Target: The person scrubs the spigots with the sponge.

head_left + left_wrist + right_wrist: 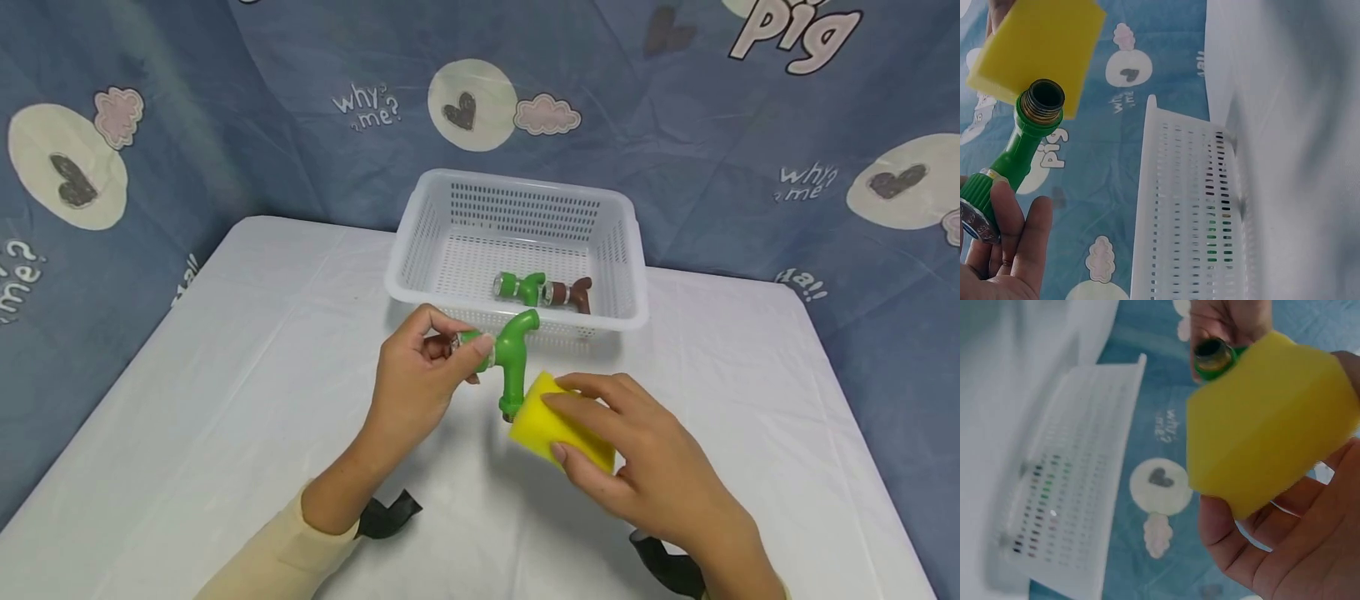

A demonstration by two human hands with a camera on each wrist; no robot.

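In the head view my left hand (pixel 420 375) grips a green faucet (pixel 513 358) by its ribbed end, in front of the basket. The faucet's threaded end points down there, and its dark opening shows in the left wrist view. My right hand (pixel 645 450) holds a yellow sponge (pixel 562 425) between thumb and fingers. The sponge sits right beside the faucet's threaded end; whether they touch I cannot tell. In the right wrist view the sponge (pixel 1266 425) covers most of the faucet.
A white perforated basket (pixel 408 275) stands at the back of the white-covered table (pixel 247 350). Inside it lie another green faucet (pixel 517 287) and a brown faucet (pixel 570 293). A blue printed cloth (pixel 285 108) hangs behind and at both sides.
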